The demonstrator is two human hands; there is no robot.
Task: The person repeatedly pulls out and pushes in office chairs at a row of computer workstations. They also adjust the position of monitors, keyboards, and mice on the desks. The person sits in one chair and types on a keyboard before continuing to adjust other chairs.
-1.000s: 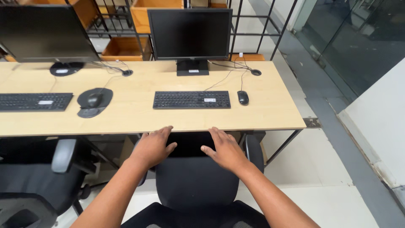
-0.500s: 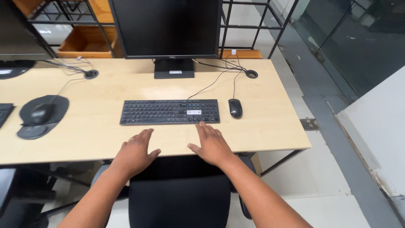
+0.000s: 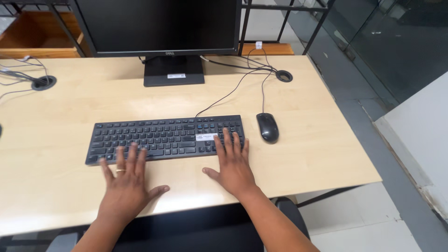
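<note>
Two flat hands on a keyboard (image 3: 165, 136) atop a pale wooden desk (image 3: 308, 140).

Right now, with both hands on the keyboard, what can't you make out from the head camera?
- Keyboard keys under the left hand and right hand: covered by fingers.
- Monitor top: cut off by the upper edge.
- Chair: mostly hidden by the desk and forearms.
- Key legends: too small.

Matt black plastic keyboard (image 3: 165, 138), glossy black plastic mouse (image 3: 268, 127) at centre right, smooth pale wood-look desk (image 3: 56, 121) with slight sheen.
</note>
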